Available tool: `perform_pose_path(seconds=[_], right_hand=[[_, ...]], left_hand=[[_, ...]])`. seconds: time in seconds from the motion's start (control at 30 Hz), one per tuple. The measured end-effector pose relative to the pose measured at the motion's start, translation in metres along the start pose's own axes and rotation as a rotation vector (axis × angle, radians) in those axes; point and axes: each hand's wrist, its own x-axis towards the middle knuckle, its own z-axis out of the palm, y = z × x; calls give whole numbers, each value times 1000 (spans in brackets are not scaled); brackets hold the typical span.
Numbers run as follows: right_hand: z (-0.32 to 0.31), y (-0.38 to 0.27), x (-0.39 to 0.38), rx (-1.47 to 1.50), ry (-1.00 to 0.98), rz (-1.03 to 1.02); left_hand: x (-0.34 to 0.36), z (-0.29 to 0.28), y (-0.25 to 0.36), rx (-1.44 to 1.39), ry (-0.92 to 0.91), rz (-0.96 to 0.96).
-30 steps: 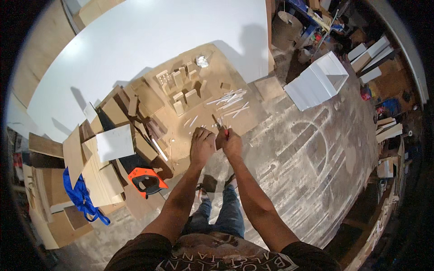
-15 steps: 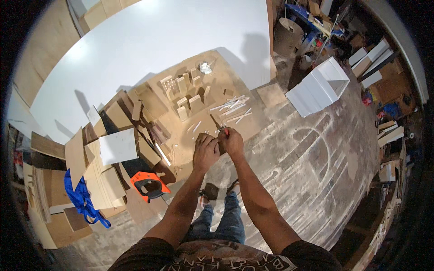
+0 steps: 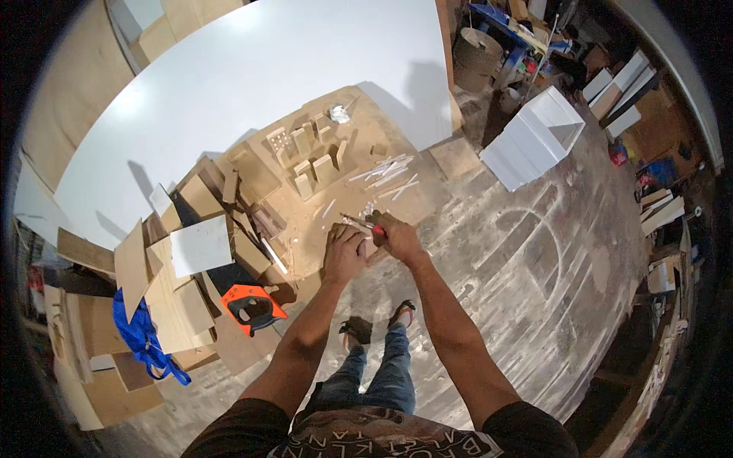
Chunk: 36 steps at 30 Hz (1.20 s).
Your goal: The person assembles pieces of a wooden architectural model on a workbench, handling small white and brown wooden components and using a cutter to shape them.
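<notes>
My right hand [image 3: 397, 235] is closed round a slim hand tool with a red handle [image 3: 377, 230]. Its dark, narrow end points left, over the fingers of my left hand; its exact kind is too small to tell. My left hand [image 3: 346, 252] is curled at the near edge of a brown board [image 3: 305, 229], and what its fingers hold is hidden. Small white cut pieces [image 3: 371, 208] lie just beyond both hands. Farther back are several thin white sticks [image 3: 391, 169] in a loose pile. Several small wooden blocks [image 3: 324, 168] stand upright behind, beside a crumpled white lump [image 3: 340, 114].
An orange-handled saw [image 3: 252, 308] lies at the left, by stacked board offcuts [image 3: 172, 294] and a blue bag [image 3: 141, 343]. A large white panel [image 3: 267, 61] spreads behind the board. On the concrete floor [image 3: 504, 305] at the right stands a white open box [image 3: 527, 141].
The red-handled tool has swung to point left across my left hand. My right hand has shifted slightly right, uncovering small white pieces. The whole view has tilted a little.
</notes>
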Motion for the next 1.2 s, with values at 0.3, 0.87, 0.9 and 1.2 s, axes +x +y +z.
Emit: perform_pose_path(seconds=[0.3, 0.87, 0.9, 1.2], right_hand=[[7, 12, -78, 412, 267, 457], [72, -14, -242, 479, 138, 630], [72, -20, -240, 483, 129, 642], [65, -45, -210, 403, 52, 699]], left_hand=[[-7, 5, -16, 12, -2, 16], [0, 22, -7, 68, -56, -42], [-1, 21, -8, 72, -62, -32], [4, 14, 1, 66, -9, 19]])
